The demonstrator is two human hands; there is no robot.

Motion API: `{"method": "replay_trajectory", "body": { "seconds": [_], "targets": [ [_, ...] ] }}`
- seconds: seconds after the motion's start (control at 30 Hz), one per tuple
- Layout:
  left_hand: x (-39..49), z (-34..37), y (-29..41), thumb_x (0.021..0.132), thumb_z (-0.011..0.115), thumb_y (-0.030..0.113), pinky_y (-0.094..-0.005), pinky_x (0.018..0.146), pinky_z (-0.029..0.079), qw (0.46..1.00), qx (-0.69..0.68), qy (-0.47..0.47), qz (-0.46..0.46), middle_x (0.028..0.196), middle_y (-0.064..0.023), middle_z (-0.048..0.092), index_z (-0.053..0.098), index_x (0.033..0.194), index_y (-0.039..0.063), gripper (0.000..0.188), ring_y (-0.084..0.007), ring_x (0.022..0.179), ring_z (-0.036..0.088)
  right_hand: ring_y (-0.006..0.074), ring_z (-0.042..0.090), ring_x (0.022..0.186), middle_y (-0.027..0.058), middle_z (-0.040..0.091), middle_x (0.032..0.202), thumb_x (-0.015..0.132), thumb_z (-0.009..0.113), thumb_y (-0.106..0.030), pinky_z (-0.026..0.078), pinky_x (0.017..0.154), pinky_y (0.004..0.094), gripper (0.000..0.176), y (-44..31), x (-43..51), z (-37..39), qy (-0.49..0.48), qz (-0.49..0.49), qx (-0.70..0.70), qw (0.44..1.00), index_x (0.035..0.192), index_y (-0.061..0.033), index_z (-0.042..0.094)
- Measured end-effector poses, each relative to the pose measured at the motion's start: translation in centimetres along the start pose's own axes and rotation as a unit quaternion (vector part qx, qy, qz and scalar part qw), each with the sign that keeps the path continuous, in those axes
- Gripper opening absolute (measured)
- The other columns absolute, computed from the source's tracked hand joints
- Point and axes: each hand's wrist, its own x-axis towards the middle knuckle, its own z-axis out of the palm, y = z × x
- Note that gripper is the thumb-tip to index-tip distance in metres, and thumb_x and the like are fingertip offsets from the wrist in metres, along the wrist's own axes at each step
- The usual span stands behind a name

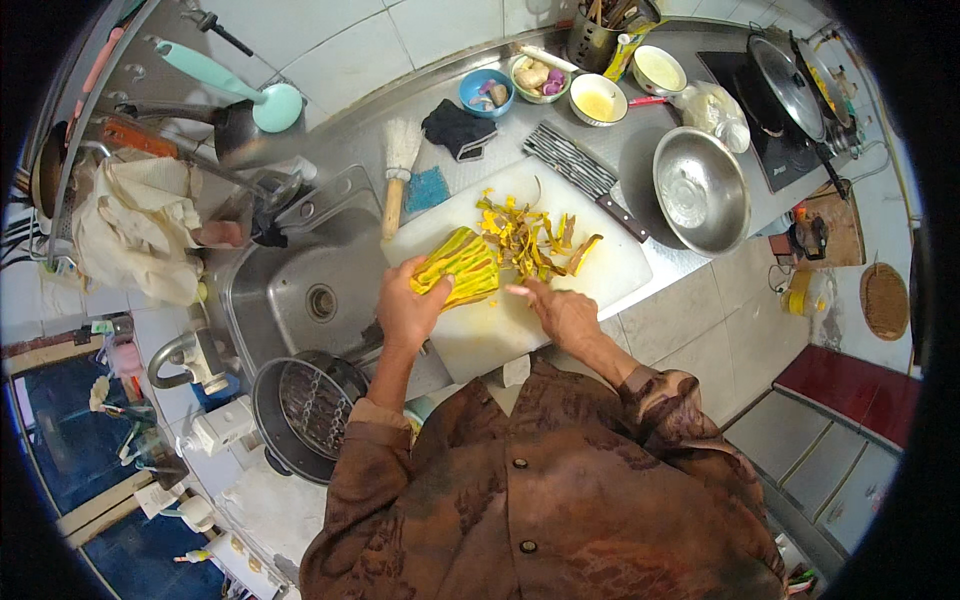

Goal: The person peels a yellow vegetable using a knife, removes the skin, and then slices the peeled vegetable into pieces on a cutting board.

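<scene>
My left hand grips a thick piece of partly peeled pumpkin or squash, yellow with green and brown streaks, at the left part of a white cutting board. To its right, my right hand is curled over the board just below a heap of yellow and brown peel strips. Something small and pale shows at its fingertips; whether it is a finger or a tool is unclear. A kitchen knife in a patterned blade cover lies across the board's upper right edge.
A steel sink adjoins the board on the left, with a dark pot below it. A brush, blue scouring pad and black cloth lie behind the board. A large steel bowl stands right, near the cooktop.
</scene>
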Motion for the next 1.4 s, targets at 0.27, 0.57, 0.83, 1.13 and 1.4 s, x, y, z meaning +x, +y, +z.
{"method": "replay_trajectory", "body": {
  "seconds": [0.27, 0.57, 0.83, 1.13, 1.4],
  "targets": [
    [-0.2, 0.2, 0.8, 0.072, 0.076, 0.034, -0.0421, 0.081, 0.05, 0.999, 0.035, -0.001, 0.003, 0.101, -0.0175, 0.06, 0.064, 0.113, 0.007, 0.051, -0.0338, 0.093, 0.061, 0.03, 0.064, 0.057, 0.0125, 0.065, 0.067, 0.096, 0.052, -0.03, 0.048, 0.049, 0.0427, 0.035, -2.4, 3.4, 1.4, 0.092, -0.057, -0.023, 0.994, 0.125, -0.0091, 0.057],
    [-0.3, 0.1, 0.0, 0.072, 0.076, 0.033, -0.0423, 0.081, 0.05, 1.0, 0.025, -0.003, 0.012, 0.1, -0.0146, 0.059, 0.064, 0.113, 0.007, 0.05, -0.033, 0.093, 0.061, 0.0298, 0.063, 0.053, 0.0131, 0.065, 0.065, 0.098, 0.051, -0.033, 0.047, 0.045, 0.0424, 0.037, -0.2, 2.8, -1.3, 0.092, -0.066, 0.035, 0.993, 0.127, -0.0138, 0.059],
    [-1.3, 0.0, 1.5, 0.072, 0.075, 0.031, -0.0428, 0.081, 0.05, 0.998, 0.054, -0.009, 0.038, 0.102, -0.0141, 0.058, 0.064, 0.113, 0.007, 0.049, -0.0327, 0.095, 0.061, 0.0367, 0.064, 0.061, 0.0171, 0.065, 0.068, 0.099, 0.043, -0.038, 0.048, 0.053, 0.0505, 0.032, -1.1, 7.5, -0.7, 0.033, -0.061, 0.014, 0.997, 0.119, -0.0185, 0.059],
    [-1.4, 0.6, 2.2, 0.072, 0.076, 0.03, -0.044, 0.08, 0.05, 0.999, 0.052, -0.006, 0.016, 0.105, -0.0129, 0.056, 0.064, 0.113, 0.008, 0.048, -0.0331, 0.097, 0.059, 0.0338, 0.066, 0.065, 0.0146, 0.067, 0.071, 0.099, 0.046, -0.037, 0.05, 0.056, 0.0462, 0.031, -0.1, 4.5, -3.2, -0.091, -0.037, -0.042, 0.994, 0.122, -0.0235, 0.062],
    [-1.6, 1.4, 2.8, 0.071, 0.076, 0.029, -0.0448, 0.078, 0.05, 0.991, 0.11, -0.007, 0.07, 0.103, -0.0121, 0.056, 0.064, 0.113, 0.008, 0.048, -0.0328, 0.098, 0.058, 0.0361, 0.066, 0.069, 0.0158, 0.068, 0.075, 0.099, 0.043, -0.038, 0.05, 0.058, 0.0496, 0.031, -0.1, 6.2, -2.7, -0.009, -0.049, 0.004, 0.999, 0.117, -0.0188, 0.06]
  ]
}}
